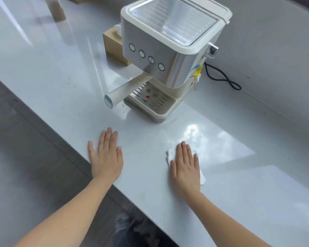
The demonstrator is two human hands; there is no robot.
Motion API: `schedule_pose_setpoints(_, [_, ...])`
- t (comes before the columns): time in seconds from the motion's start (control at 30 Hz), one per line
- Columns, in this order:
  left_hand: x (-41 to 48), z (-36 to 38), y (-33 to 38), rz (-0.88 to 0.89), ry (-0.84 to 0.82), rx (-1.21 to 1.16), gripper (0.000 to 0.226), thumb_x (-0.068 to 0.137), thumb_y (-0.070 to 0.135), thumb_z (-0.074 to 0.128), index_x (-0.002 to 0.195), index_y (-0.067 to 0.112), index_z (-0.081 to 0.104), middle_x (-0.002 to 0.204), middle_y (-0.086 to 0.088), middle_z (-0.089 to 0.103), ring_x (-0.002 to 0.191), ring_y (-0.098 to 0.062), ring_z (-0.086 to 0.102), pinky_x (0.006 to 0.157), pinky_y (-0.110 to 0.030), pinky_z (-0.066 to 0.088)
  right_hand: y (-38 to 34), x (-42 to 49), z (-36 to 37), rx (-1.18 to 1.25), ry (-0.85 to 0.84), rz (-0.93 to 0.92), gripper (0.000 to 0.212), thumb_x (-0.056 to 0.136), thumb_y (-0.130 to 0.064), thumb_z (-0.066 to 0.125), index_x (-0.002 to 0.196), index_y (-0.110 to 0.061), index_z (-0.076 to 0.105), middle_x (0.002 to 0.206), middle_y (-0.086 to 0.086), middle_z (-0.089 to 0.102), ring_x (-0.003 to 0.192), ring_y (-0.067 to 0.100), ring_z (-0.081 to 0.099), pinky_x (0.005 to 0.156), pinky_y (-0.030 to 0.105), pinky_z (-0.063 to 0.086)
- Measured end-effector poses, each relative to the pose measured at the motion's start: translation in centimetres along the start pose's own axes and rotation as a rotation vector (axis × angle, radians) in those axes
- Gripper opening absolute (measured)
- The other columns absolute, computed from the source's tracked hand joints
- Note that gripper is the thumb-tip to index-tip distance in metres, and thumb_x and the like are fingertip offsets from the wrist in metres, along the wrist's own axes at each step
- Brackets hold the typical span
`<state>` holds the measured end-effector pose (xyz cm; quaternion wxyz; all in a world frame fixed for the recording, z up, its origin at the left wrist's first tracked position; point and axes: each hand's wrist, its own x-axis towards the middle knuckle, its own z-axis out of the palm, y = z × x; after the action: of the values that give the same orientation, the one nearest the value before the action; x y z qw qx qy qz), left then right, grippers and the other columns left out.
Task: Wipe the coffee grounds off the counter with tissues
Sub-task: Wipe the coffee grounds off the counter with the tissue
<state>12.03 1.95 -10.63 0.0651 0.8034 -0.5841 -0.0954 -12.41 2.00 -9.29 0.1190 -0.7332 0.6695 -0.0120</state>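
Your right hand (185,168) is lying flat, fingers stretched out, pressing a white tissue (170,154) onto the counter (257,184) at lower center of the frame, not pinching it at all. Your left hand (106,157) is flat too, palm down on the bare counter near its front edge, holding nothing. A few dark coffee specks (226,105) sit toward the right, past the coffee machine (168,56) at top center. There's a tissue box (112,43) tucked behind the machine's left side.
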Motion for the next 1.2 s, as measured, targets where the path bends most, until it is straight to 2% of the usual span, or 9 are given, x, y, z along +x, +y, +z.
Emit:
schedule_pose_setpoints(0.07, [0.2,0.3,0.1,0.028,0.004,0.018,0.055,0.096,0.032,0.02,0.149,0.021,0.013,0.159,0.004,0.007,0.146,-0.013,0.004,0.115,-0.049,0.003,-2.1,3.9,0.3,0.034,0.051,0.091,0.059,0.1,-0.033,0.017,0.152,-0.013,-0.002,0.161,0.001,-0.007,0.147,0.012,-0.011,0.119,0.037,-0.009])
schedule_pose_setpoints(0.3, [0.5,0.6,-0.2,0.031,0.016,-0.049,0.054,0.096,0.031,0.022,0.149,0.023,0.015,0.159,0.006,0.007,0.146,-0.01,0.003,0.116,-0.048,-0.001,-8.3,7.5,2.1,0.045,0.028,0.039,0.061,0.1,-0.034,0.019,0.151,-0.006,0.002,0.161,0.009,-0.003,0.148,0.02,-0.007,0.119,0.039,-0.008])
schedule_pose_setpoints(0.53, [0.7,0.2,-0.3,0.035,-0.003,-0.131,0.053,0.096,0.033,0.028,0.147,0.023,0.022,0.159,0.007,0.011,0.146,-0.009,0.003,0.116,-0.045,-0.002,-10.5,-1.7,3.0,-0.011,-0.094,-0.376,0.06,0.101,-0.037,0.016,0.152,-0.01,-0.002,0.16,0.005,-0.008,0.145,0.017,-0.017,0.118,0.042,-0.011])
schedule_pose_setpoints(0.7, [-0.7,-0.5,1.6,-0.033,0.041,-0.324,0.048,0.093,0.023,0.041,0.141,0.015,0.033,0.157,-0.001,0.021,0.146,-0.016,0.008,0.118,-0.045,-0.001,-4.4,-9.3,2.5,-0.076,-0.101,-0.488,0.059,0.101,-0.039,0.022,0.152,-0.012,0.01,0.161,0.003,0.003,0.148,0.019,-0.003,0.117,0.044,0.0])
schedule_pose_setpoints(0.8, [-4.1,-0.4,6.8,0.283,0.006,-0.314,0.047,0.087,0.02,0.043,0.134,0.015,0.042,0.153,-0.002,0.031,0.144,-0.019,0.02,0.117,-0.043,0.006,0.7,-12.7,1.4,-0.063,-0.118,-0.366,0.059,0.1,-0.039,0.027,0.152,-0.013,0.016,0.16,0.002,0.01,0.148,0.018,0.006,0.114,0.04,0.009])
schedule_pose_setpoints(0.9, [-5.4,0.5,13.0,0.551,-0.098,-0.302,0.052,0.088,0.02,0.043,0.139,0.019,0.038,0.155,0.003,0.025,0.144,-0.016,0.017,0.117,-0.037,0.003,6.9,-15.6,0.4,-0.028,-0.1,-0.138,0.059,0.099,-0.038,0.026,0.152,-0.013,0.015,0.16,0.001,0.009,0.148,0.016,0.004,0.115,0.039,0.006])
schedule_pose_setpoints(1.0, [-4.6,1.5,17.0,0.53,-0.127,-0.255,0.053,0.094,0.023,0.043,0.145,0.023,0.028,0.158,0.006,0.014,0.146,-0.014,0.006,0.116,-0.041,-0.004,13.8,-17.6,-0.9,0.003,-0.049,0.172,0.061,0.095,-0.04,0.013,0.15,-0.014,0.006,0.159,-0.001,0.003,0.146,0.01,-0.006,0.118,0.036,-0.002])
schedule_pose_setpoints(1.1, [-3.9,3.3,17.9,0.42,-0.149,-0.04,0.057,0.097,0.037,0.03,0.149,0.022,0.015,0.16,0.006,0.004,0.147,-0.018,0.0,0.115,-0.05,-0.001,18.2,-17.6,-1.8,0.028,-0.007,0.388,0.065,0.09,-0.045,-0.002,0.148,-0.017,-0.008,0.158,-0.005,-0.01,0.145,0.007,-0.015,0.118,0.033,-0.011])
schedule_pose_setpoints(1.2, [-4.1,4.0,18.0,0.435,-0.13,0.068,0.062,0.094,0.04,0.033,0.149,0.015,0.017,0.159,-0.001,0.01,0.146,-0.025,0.007,0.113,-0.056,0.005,18.9,-14.7,-1.6,0.062,0.071,0.577,0.064,0.093,-0.04,0.003,0.151,-0.013,-0.004,0.159,-0.002,-0.009,0.146,0.01,-0.01,0.119,0.035,-0.008])
